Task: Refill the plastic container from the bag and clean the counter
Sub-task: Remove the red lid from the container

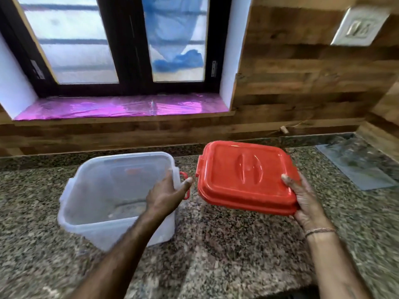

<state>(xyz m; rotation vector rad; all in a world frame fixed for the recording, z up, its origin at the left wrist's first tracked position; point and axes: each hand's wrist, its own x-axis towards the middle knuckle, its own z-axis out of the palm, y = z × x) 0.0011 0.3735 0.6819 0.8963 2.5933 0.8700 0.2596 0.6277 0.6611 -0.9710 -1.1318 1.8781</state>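
The right hand (306, 203) grips the red lid (246, 178) at its near right corner, thumb on top and the other fingers curled underneath, holding it tilted above the counter (216, 244) with its top face turned toward the camera. A thin bracelet (320, 230) circles the right wrist. The left hand (166, 195) is at the right wall of the plastic container (108, 190), fingers bent over the rim and thumb stretched out toward the lid; whether it truly clamps the wall or only rests there cannot be told through the blur. A small red latch handle (184, 184) shows on the container's right side, partly behind that hand. The container is translucent white, squarish and open-topped, standing on the speckled granite counter left of centre, with only a little pale residue visible on its bottom. The lid hangs just right of it, close to the left thumb but apart from the container. At the far right of the counter lies a flat clear plastic sheet or bag (354, 160), crumpled and hard to read. Behind runs a wood-patterned wall with a white switch plate (358, 26) at the upper right, and a dark-framed window (121, 39) over a sill (121, 107) covered in shiny purple film.
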